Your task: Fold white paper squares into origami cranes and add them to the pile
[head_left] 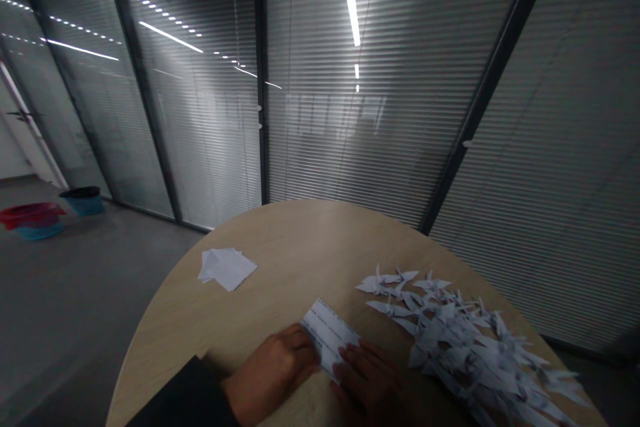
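Hands: left hand with fingers closed against the near edge of a printed paper slip; right hand lying flat with fingers spread, resting on the slip's lower end, so that the slip sits between the two and is pressed to the worktop. Slip: white, long and narrow, lying at a slant, with thin lines of print too small to read. Dark sleeve on the left forearm. Worktop: rounded, pale wood-grain surface, its curved edge facing the partition. Origami cranes: white paper, many, in a loose heap to the right of the hands, near the right hand but apart from it, wings pointing in all directions, the heap running to the worktop's edge. Paper squares: small, slightly fanned stack, well apart from the hands, toward the worktop's far left. Beyond: glass partition with slatted blinds and dark frames, reflecting ceiling lights. Grey floor at left, with a red-lined bin and a black-lined bin, both blue, against the partition.
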The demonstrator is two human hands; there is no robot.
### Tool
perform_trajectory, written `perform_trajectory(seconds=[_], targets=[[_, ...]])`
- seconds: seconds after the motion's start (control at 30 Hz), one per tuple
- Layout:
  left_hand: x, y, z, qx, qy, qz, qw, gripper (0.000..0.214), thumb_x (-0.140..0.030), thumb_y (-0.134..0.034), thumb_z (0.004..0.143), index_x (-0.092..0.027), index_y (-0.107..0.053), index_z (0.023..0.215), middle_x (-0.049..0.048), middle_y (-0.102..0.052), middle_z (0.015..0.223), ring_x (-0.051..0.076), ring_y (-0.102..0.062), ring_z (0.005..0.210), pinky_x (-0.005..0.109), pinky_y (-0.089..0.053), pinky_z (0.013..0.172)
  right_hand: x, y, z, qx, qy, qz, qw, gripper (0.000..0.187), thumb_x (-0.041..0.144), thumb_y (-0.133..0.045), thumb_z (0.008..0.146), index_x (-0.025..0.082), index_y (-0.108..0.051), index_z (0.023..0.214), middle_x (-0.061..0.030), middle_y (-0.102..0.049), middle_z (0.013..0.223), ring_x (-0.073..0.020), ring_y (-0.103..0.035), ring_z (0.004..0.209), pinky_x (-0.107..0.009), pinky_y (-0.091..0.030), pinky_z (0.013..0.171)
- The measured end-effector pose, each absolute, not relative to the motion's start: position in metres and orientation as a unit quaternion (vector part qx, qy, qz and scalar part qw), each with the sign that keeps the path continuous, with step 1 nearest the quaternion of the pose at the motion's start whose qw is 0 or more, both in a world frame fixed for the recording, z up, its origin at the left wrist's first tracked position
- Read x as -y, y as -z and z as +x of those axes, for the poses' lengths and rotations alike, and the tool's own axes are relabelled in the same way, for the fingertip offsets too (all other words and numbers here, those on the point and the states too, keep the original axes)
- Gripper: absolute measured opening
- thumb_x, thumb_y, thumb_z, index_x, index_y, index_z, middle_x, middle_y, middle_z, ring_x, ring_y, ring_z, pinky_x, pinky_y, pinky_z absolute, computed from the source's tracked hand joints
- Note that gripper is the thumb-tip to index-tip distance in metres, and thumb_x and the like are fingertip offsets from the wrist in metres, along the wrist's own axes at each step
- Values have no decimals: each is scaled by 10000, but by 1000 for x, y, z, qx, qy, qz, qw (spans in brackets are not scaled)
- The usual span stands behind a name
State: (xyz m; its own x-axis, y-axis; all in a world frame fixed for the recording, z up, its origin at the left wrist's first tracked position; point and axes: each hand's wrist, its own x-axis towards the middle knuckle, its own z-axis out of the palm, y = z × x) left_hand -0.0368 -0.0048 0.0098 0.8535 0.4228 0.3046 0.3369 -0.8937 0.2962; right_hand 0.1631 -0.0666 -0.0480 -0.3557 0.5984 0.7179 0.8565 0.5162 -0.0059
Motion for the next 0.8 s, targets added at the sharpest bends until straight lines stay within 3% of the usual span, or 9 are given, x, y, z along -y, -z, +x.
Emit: perform_trajectory(seconds=[0.23, 0.37, 0.47, 0.57, 0.8], targets=[[5, 0, -36, -208, -188, 950, 137, 271, -235, -423, 980, -180, -656, 853, 40, -683, 875, 182, -628, 859, 276, -512, 806, 69, 36, 171, 801, 1, -529, 281, 187, 114, -543, 862, 241, -679, 885, -18, -719, 920, -161, -667, 864, -265, -509, 810], [3, 3, -39, -244, -178, 934, 192, 151, -140, -501, 928, -176, -609, 1028, 67, -658, 1016, 204, -612, 966, 312, -504, 870, 66, 36, 170, 762, -55, -578, 286, 215, 129, -492, 883, 235, -648, 780, -21, -688, 846, -153, -659, 788, -238, -514, 732], [2, 6, -42, -299, -187, 898, 263, 338, -78, -557, 864, -173, -494, 1182, 100, -599, 1151, 208, -585, 1042, 334, -484, 923, 67, 33, 172, 737, -75, -602, 297, 210, 170, -484, 894, 247, -634, 770, -12, -679, 817, -155, -655, 757, -231, -504, 691], [3, 6, -44, -317, -189, 875, 314, 461, -65, -587, 827, -182, -414, 1238, 94, -591, 1149, 202, -580, 1041, 341, -471, 941, 71, 28, 174, 723, -70, -611, 314, 195, 236, -479, 910, 260, -633, 793, -9, -677, 833, -168, -645, 780, -250, -489, 714], [11, 4, -52, -350, -145, 887, 263, 407, -97, -547, 863, -178, -427, 1243, 97, -616, 1093, 223, -602, 996, 369, -487, 896, 72, 26, 177, 728, -64, -607, 312, 185, 287, -454, 924, 269, -625, 859, -23, -675, 887, -179, -632, 824, -260, -480, 748]])
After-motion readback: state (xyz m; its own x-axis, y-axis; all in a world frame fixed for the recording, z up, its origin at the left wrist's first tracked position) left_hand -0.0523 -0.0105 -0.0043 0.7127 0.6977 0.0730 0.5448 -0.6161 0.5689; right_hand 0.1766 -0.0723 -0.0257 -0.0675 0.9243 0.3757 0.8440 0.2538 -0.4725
